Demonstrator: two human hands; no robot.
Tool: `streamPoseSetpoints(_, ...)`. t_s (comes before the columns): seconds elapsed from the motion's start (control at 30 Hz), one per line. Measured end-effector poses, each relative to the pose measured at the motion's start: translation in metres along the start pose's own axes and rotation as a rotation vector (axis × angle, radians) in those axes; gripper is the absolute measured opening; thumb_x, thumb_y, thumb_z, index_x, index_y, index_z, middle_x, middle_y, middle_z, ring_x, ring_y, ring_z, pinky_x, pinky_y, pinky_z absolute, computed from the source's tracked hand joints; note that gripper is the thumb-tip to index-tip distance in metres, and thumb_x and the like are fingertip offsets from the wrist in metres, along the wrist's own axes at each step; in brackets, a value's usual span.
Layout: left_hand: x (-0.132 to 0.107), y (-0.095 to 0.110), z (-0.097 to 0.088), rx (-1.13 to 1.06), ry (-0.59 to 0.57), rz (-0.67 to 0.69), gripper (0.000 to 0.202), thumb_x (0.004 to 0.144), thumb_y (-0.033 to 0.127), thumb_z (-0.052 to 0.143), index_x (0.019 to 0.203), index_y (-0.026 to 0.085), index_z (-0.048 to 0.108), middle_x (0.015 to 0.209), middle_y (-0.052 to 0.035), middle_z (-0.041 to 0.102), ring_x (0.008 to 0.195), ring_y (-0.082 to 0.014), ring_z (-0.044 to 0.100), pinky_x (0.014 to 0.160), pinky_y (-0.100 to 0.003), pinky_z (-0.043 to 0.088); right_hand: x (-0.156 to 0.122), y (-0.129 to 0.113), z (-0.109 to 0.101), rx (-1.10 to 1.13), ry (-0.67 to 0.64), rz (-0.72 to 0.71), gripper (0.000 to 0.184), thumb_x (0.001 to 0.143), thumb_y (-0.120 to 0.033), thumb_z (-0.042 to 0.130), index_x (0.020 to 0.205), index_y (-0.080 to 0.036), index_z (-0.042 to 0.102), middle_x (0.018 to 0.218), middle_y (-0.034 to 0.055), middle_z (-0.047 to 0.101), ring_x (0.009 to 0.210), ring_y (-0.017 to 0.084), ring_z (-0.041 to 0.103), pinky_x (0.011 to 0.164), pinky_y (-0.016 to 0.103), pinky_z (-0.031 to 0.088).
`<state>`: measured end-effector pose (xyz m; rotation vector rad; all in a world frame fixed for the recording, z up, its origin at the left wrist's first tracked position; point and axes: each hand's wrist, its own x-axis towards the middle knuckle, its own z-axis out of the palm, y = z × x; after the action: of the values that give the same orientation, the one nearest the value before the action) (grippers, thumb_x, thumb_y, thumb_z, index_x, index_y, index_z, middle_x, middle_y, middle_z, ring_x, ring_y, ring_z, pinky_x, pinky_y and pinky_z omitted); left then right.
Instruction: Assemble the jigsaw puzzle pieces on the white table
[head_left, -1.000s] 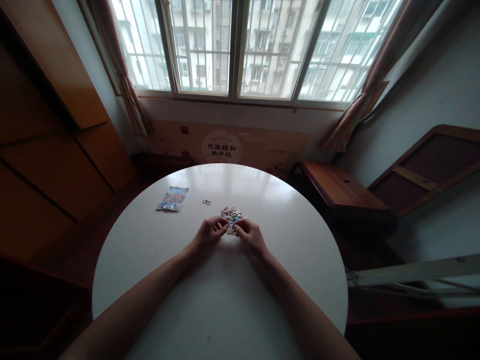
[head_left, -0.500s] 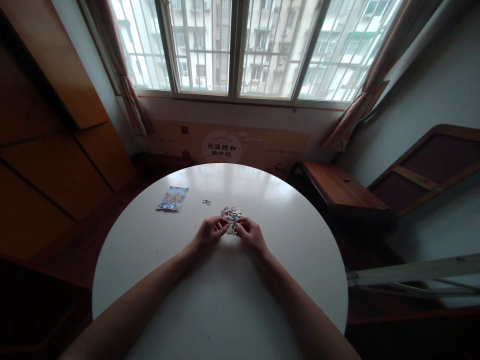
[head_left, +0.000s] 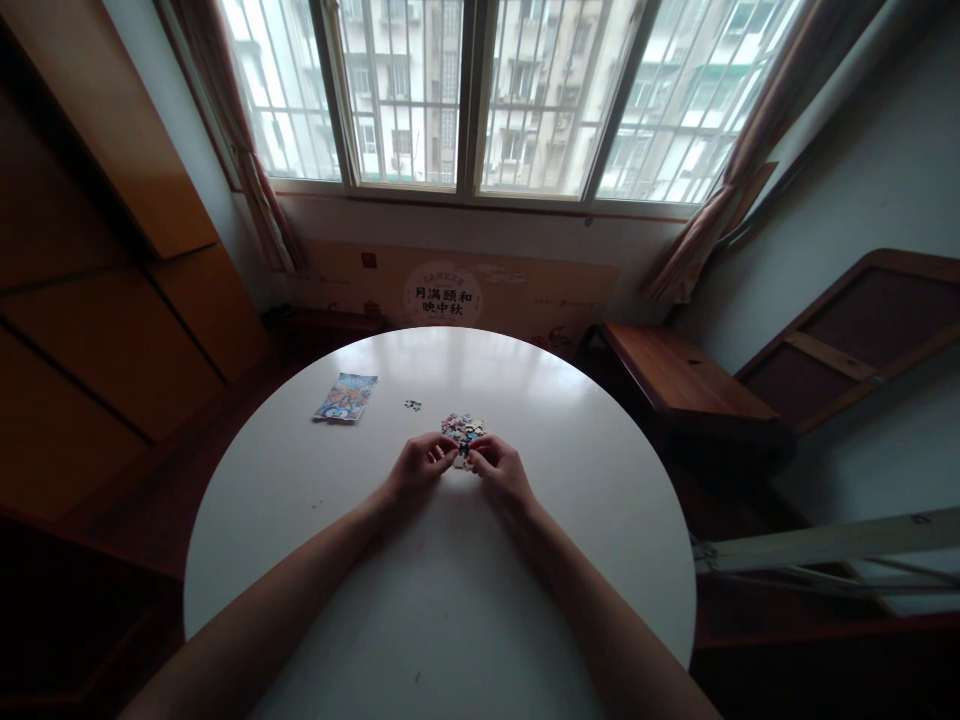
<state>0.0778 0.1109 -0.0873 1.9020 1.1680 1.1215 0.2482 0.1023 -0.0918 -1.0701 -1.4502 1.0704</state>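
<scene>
1. Head view: puzzle pile (head_left: 466,427) on the table (head_left: 592,490), mostly loose.
2. A few pieces (head_left: 413,405) lie apart, left of the pile.
3. Left hand (head_left: 420,460) and right hand (head_left: 501,468) flank its near side; whether pinching, I cannot tell.

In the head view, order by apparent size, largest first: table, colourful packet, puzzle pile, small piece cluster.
1. Table
2. Colourful packet and puzzle pile: too alike to rank; the pile is partly hidden
3. Small piece cluster
</scene>
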Motion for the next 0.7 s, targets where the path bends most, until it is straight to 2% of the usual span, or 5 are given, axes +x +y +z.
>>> streamPoseSetpoints(0.7, 0.0005, -0.0015, 0.0004, 0.001, -0.001, -0.009, 0.021, 0.079, 0.033, 0.058, 0.081, 0.014, 0.066, 0.066, -0.0012, 0.064, 0.053, -0.0088, 0.054, 0.05, -0.019, 0.042, 0.0006, 0.0012, -0.0001, 0.007, 0.003, -0.001, 0.016, 0.073, -0.03, 0.06, 0.082, -0.016, 0.058, 0.064, 0.0017, 0.062, 0.057, 0.014, 0.059, 0.055, 0.025, 0.046)
